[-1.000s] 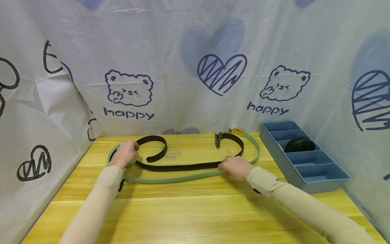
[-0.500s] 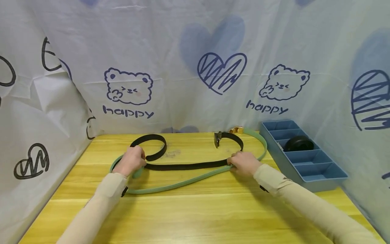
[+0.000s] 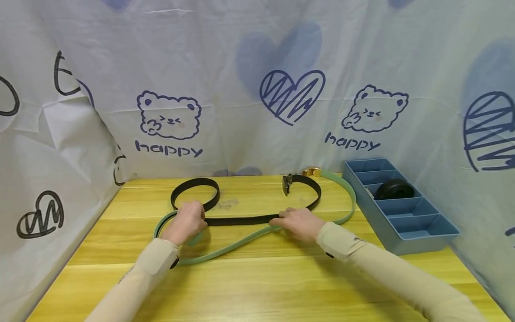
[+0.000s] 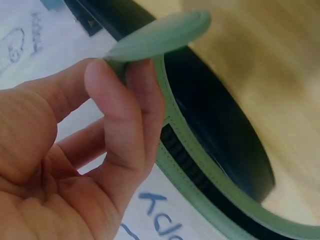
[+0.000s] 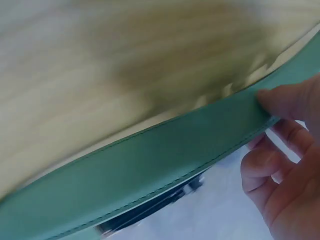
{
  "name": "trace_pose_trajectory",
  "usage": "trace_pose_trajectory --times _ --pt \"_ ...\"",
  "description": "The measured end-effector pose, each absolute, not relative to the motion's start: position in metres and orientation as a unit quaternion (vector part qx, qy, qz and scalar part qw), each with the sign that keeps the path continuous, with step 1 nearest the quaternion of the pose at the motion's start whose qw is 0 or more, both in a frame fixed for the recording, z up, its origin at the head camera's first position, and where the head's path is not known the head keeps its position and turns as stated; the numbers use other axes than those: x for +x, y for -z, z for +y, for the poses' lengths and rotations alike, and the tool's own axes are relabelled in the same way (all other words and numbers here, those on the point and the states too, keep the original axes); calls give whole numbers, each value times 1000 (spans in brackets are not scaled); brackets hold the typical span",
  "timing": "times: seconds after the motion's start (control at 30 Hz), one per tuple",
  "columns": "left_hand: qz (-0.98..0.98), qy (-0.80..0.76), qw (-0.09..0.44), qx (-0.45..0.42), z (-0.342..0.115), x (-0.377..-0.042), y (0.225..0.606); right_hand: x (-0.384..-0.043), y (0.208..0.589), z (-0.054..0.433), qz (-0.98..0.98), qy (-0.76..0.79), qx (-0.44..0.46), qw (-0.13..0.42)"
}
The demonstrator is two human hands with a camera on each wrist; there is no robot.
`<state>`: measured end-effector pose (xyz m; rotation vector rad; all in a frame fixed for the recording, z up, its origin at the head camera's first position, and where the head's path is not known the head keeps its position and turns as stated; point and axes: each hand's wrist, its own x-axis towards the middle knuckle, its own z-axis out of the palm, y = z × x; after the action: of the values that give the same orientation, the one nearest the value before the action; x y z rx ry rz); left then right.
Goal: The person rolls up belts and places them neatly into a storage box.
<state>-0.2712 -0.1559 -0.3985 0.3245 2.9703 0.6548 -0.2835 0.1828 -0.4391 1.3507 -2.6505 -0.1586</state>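
A light green belt (image 3: 237, 245) with a gold buckle (image 3: 311, 172) stands on edge in a long bent loop on the table. My left hand (image 3: 187, 222) pinches its tip end (image 4: 165, 35) between thumb and fingers, as the left wrist view shows. Further right, my right hand (image 3: 301, 222) pinches the green strap (image 5: 140, 160), thumb on one face and fingers behind. Behind the green belt runs a black belt (image 3: 237, 221), curled round at its left end, its dark buckle (image 3: 287, 183) at the right. Part of the black belt is hidden behind both hands.
On the right stands a blue divided tray (image 3: 418, 246), a coiled black strap (image 3: 396, 190) in one of its compartments. A printed white cloth (image 3: 241, 147) hangs along the table's back edge and sides.
My left hand has moved right and a little nearer, carrying the green belt's end. My right hand went right, then back left along the strap. The green belt's front stretch now slants more.
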Motion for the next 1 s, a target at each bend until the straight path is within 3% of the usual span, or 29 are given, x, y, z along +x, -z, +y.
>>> trace_pose_trajectory --times 0.33,0.5,0.73,1.0 --pt "959 -213 43 183 -118 -253 408 -294 430 216 -901 49 397 166" --pt "947 -188 29 259 -108 -251 415 -298 423 224 -927 63 345 136" --pt "928 -175 58 324 -105 -247 418 -310 420 234 -952 55 289 81" --pt "908 -175 55 377 -97 -240 414 -314 416 239 -960 26 265 86"
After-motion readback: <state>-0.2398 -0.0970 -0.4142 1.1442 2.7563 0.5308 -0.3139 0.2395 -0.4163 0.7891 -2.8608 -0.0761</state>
